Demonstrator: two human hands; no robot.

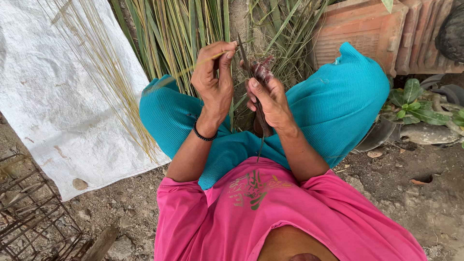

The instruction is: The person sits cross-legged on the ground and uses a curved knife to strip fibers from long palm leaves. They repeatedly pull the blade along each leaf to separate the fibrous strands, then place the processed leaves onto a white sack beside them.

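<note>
Mid-frame, the left hand is pinching a thin leaf rib taut while the right hand is gripping a knife against it, probably for scraping.

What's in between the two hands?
In the head view, a thin dark knife blade stands between the left hand and the right hand, with green palm leaves behind.

sack sheet left of knees, leaf pile ahead, tiles right, wire cage near-left.
</note>
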